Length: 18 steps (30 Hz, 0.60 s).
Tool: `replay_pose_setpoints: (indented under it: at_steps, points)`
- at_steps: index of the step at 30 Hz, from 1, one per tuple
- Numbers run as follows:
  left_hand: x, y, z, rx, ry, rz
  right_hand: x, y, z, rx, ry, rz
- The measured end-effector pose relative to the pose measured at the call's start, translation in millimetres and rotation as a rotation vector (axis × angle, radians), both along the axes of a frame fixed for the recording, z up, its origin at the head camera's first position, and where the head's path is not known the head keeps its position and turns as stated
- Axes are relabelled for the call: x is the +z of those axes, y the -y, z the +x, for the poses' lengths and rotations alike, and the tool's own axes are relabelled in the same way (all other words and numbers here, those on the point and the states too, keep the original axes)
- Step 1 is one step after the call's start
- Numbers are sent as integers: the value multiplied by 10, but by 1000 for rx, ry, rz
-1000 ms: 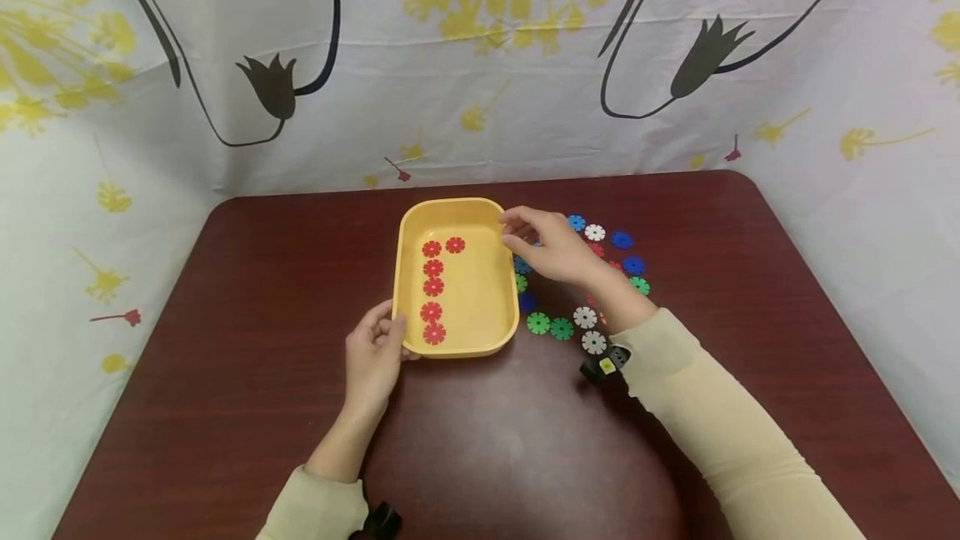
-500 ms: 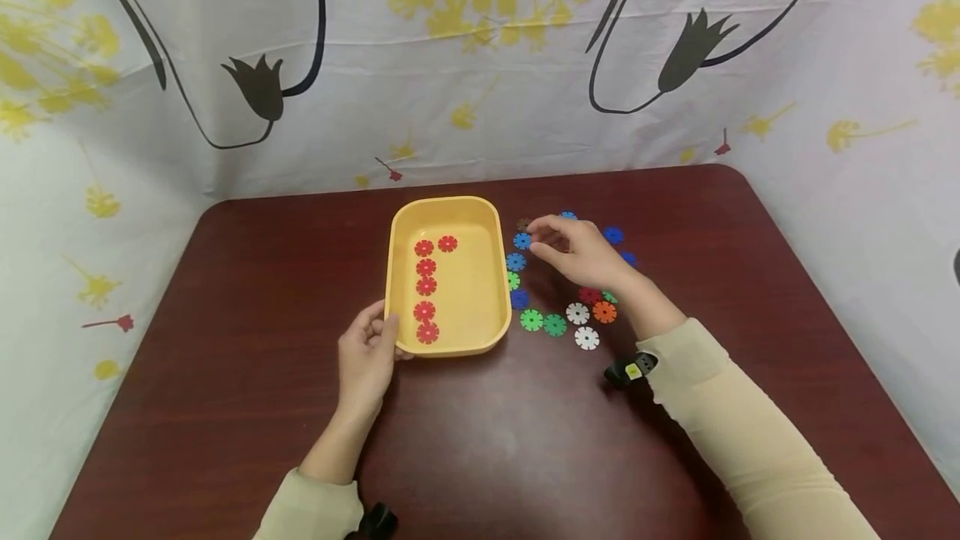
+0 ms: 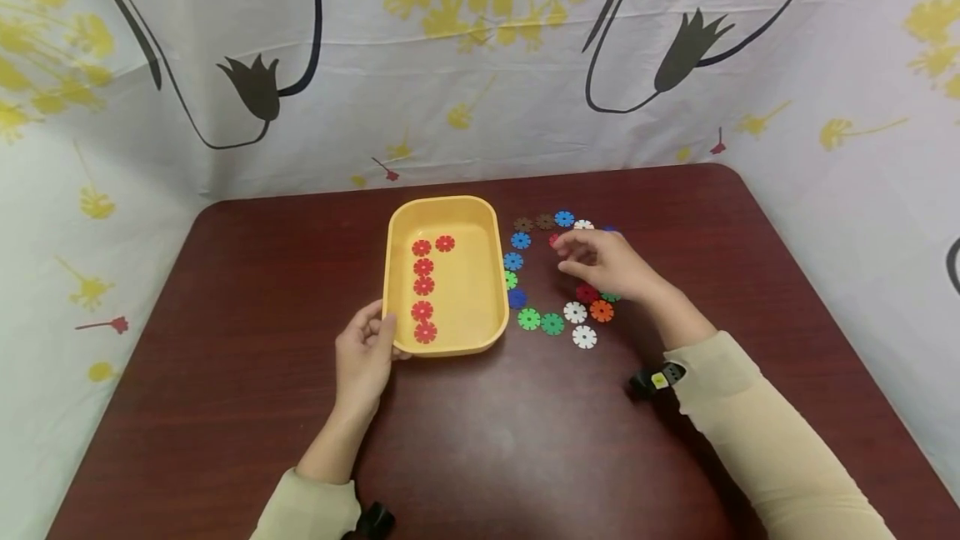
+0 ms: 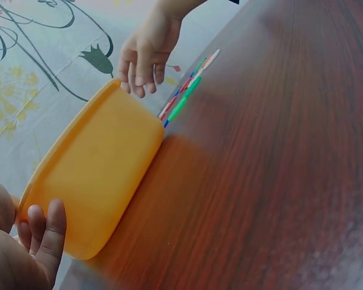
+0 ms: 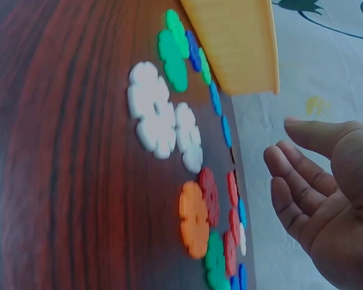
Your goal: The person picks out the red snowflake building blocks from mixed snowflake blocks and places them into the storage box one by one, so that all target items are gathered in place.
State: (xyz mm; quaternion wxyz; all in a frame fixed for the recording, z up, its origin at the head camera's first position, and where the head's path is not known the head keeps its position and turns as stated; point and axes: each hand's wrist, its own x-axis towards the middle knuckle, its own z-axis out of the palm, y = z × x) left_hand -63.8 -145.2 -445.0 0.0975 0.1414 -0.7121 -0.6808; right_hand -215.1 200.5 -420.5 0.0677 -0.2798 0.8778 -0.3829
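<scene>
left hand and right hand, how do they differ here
The left hand grips the yellow tray at its near left corner; the right hand holds nothing visible, above the notched discs. The left hand's thumb lies against the tray; the right hand's thumb is apart from its fingertips. Both extend from cream sleeves.

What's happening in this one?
Someone is handling small flower-shaped discs. Their left hand grips a yellow tray at its near left corner, while their right hand hovers over the loose discs beside it, with nothing visible between thumb and fingers. Six red discs lie in the tray, five in a column along its left side and one beside the top of it. Blue, green, white, brown, orange and more red ones lie on the table.
</scene>
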Motion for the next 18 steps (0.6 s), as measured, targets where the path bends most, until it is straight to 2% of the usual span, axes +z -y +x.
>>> replay_pose_setpoints:
  at_steps: [12,18]
  points:
    - [-10,4,0,-4,-2,10,-109,-231,36,19,-27,95]
    - [-22,7,3,-4,-1,7,-157,-290,28,56,4,157]
